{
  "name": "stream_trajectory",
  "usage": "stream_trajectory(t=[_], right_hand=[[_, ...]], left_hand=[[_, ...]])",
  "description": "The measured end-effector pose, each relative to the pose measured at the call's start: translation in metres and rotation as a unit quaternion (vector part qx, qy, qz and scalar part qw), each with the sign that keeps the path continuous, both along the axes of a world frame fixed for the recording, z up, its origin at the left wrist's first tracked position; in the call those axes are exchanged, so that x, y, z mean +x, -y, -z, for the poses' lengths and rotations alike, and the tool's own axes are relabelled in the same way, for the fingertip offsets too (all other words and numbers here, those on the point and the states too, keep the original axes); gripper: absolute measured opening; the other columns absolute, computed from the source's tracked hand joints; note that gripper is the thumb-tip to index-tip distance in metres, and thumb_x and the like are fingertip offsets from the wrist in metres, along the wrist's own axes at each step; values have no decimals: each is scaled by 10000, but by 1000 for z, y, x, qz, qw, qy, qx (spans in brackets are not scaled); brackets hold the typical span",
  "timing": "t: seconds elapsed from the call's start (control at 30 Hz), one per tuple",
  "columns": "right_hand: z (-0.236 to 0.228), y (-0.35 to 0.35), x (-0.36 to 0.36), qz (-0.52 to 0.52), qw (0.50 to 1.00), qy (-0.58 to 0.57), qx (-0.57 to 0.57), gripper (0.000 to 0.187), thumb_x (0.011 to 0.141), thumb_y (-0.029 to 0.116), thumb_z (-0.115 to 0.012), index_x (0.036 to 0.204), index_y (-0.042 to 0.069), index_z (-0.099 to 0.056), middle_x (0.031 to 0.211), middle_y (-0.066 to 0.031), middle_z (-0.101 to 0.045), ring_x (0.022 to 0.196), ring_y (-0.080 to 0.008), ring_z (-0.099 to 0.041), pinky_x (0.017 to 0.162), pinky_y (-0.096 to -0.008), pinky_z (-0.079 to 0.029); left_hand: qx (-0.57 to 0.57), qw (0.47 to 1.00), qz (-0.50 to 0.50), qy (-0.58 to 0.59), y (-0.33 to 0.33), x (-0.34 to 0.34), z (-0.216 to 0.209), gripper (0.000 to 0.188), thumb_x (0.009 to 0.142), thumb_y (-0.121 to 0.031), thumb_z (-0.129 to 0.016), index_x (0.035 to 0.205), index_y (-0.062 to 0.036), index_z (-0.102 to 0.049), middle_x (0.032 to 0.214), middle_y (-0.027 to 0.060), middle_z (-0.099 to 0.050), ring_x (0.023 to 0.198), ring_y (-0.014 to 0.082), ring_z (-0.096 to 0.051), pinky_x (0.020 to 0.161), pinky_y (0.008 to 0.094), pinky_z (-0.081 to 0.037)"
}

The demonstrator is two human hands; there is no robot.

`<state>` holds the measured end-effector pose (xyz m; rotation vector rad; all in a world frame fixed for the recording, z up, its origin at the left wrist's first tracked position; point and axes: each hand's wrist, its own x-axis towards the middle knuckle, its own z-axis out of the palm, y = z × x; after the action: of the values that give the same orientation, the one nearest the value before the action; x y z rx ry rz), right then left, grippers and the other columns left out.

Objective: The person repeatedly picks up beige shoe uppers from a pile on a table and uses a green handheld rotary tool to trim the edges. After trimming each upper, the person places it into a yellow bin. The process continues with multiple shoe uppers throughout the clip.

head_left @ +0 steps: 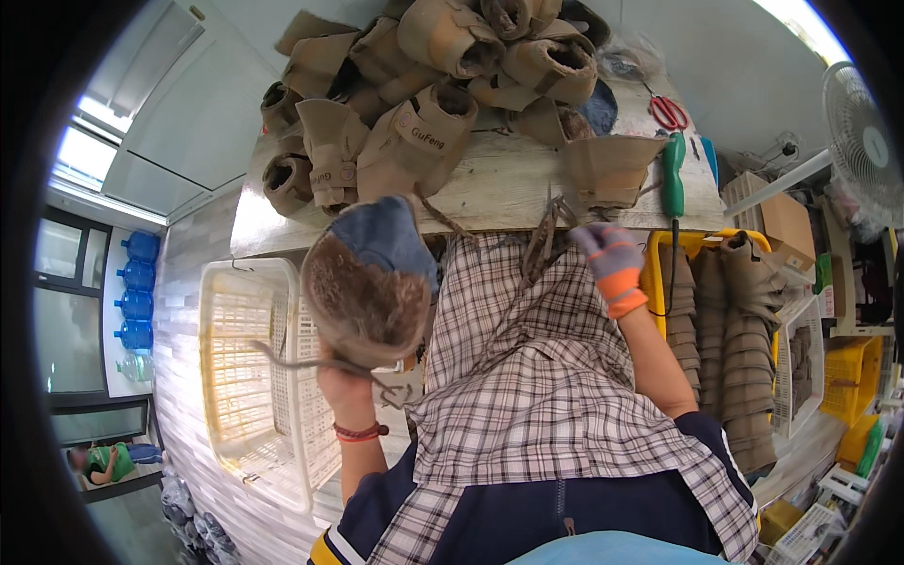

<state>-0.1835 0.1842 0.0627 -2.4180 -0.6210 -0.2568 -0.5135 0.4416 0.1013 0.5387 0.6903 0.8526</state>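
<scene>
In my left hand, at the left, is a fur-lined shoe upper. Its brown fuzzy inside and a blue patch face up, a thin cord trails from it, and it hides most of my fingers. My right hand wears a grey and orange glove and hovers over my lap near the table's front edge. Its fingers curl inward; whatever they hold, if anything, I cannot make out. Just left of them, thin brown strips hang over the edge onto my checked apron.
More brown uppers are heaped on the table. Red-handled scissors and a green-handled corded tool lie at its right. A white basket stands left; a yellow crate of nested uppers stands right, below a fan.
</scene>
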Motion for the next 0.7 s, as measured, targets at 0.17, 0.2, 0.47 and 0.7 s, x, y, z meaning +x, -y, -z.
stream_trajectory(t=[0.17,0.2,0.47,0.7], right_hand=[[16,-55,-20,-17,998,-6,-68,736,737,408,-731,1326,67,-450,1197,-196,-548,1096,-347,-541,890,-406,-475],[26,-64,-18,-33,997,-15,-62,735,754,391,-717,1349,76,-421,1211,-196,-539,1087,-347,-545,887,-403,-477],[7,-148,-39,-222,972,-62,-46,491,801,316,-655,1225,100,-537,1120,-148,-582,994,-333,-583,833,-395,-497],[-14,-233,-70,-501,853,-107,-100,529,711,240,-677,1206,115,-540,1130,-163,-588,1070,-332,-552,874,-406,-488]], left_hand=[[285,951,34,-119,17,12,-23,364,942,-167,-547,1248,25,-502,1207,99,-583,1100,226,-550,987,347,-403],[383,905,19,-186,21,15,-29,299,888,-64,-609,1171,15,-558,1125,87,-604,1044,189,-544,923,306,-423],[734,481,2,-479,-8,10,-44,174,708,-31,-713,802,2,-571,796,150,-557,806,375,-496,771,466,-387],[452,792,-202,-359,-36,17,-78,311,798,-12,-666,1099,45,-611,1001,102,-659,903,187,-603,878,326,-456]])
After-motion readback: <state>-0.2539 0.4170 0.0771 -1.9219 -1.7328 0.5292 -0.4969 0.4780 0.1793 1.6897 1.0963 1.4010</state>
